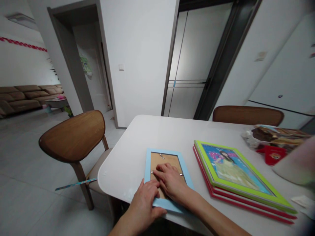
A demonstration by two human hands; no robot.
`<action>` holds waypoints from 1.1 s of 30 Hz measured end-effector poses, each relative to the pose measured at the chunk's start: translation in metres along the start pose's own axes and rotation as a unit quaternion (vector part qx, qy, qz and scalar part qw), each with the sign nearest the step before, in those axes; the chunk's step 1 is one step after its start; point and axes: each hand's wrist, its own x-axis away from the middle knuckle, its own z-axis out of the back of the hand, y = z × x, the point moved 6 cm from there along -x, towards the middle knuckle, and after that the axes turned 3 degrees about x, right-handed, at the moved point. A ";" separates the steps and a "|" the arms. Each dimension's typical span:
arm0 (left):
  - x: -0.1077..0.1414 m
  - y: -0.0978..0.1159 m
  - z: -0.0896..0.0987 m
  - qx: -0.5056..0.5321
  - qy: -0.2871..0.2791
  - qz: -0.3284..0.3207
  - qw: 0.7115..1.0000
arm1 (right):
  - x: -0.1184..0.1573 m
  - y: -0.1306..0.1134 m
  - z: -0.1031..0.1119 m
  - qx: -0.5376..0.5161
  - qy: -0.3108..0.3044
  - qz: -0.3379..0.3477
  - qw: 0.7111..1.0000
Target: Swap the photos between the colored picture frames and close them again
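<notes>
A light blue picture frame (185, 170) lies face down at the near edge of the table, its brown backing board (155, 159) upward. Small metal clips show on the back, one near the top (161, 156) and one at the right (181, 174). My left hand (147, 196) grips the lower left corner, thumb along the bottom rail and fingers over the left side. Bent and close together, the fingers of my right hand (171, 180) press on the backing beside the left metal clip (152, 172). Whatever is under those fingertips is hidden.
Right of the frame, a green-framed picture (236, 167) rests on red frames (248, 203). Beyond are a plastic bag (251, 137), a red packet (274, 154) and a blurred pale object (295, 164). Wooden chairs stand left (76, 136) and behind (246, 115) the white table (172, 129).
</notes>
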 end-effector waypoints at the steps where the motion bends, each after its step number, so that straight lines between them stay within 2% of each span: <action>1: 0.000 0.000 0.000 0.002 -0.001 0.000 1.000 | -0.001 -0.002 -0.001 0.001 -0.002 0.007 1.000; 6: 0.001 -0.002 0.000 0.005 0.006 0.002 1.000 | 0.002 -0.006 -0.001 0.000 0.000 0.026 1.000; 9: 0.002 -0.003 -0.001 0.007 0.008 0.001 1.000 | -0.003 0.004 -0.004 -0.018 0.005 0.013 1.000; 14: 0.003 -0.005 -0.002 0.013 0.018 -0.003 1.000 | -0.027 0.055 -0.008 -0.003 0.061 -0.163 0.985; 20: 0.004 -0.006 -0.003 0.006 0.022 0.003 1.000 | -0.049 0.087 -0.013 0.020 0.058 -0.272 0.960; 28: -0.001 0.008 -0.002 -0.051 0.007 0.042 0.998 | -0.054 0.093 -0.015 0.001 0.065 -0.327 0.943; 33: 0.000 0.007 -0.004 -0.053 0.015 0.046 0.997 | -0.053 0.089 -0.004 -0.057 0.098 -0.315 0.942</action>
